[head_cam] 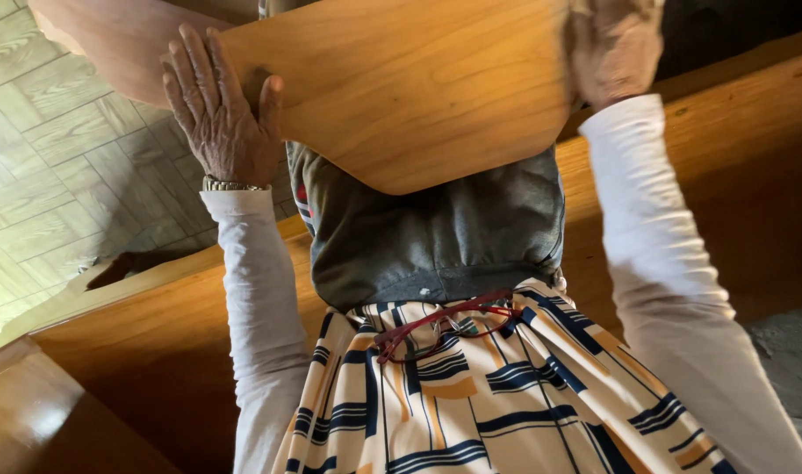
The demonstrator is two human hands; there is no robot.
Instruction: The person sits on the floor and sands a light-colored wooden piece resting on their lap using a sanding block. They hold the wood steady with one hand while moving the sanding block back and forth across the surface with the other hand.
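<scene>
A curved wooden panel (401, 88), light brown with a rounded lower edge, is being held up in front of the body, at the top of the view and above a long wooden bench (752, 158). It is being gripped at both of its sides. The left hand (221, 110) is being pressed flat against the panel's left edge, with the fingers spread upward over the wood and the thumb laid across its face; a metal watch band (234, 185) is being worn at that wrist. The right hand (613, 48) is being closed around the panel's right edge, though how far its fingers are curled behind the wood cannot be told. Both arms are being covered by long white sleeves (655, 237).

Below the panel, a dark grey cloth (436, 233) is being hidden in part by the wood and is hanging down over a patterned garment (506, 395) of cream, navy and orange stripes. A pair of red-framed glasses (445, 323) is being carried on the front of that garment, just under the grey cloth. To the left, a floor of pale wood-grain tiles (58, 167) is being shown beyond the bench.
</scene>
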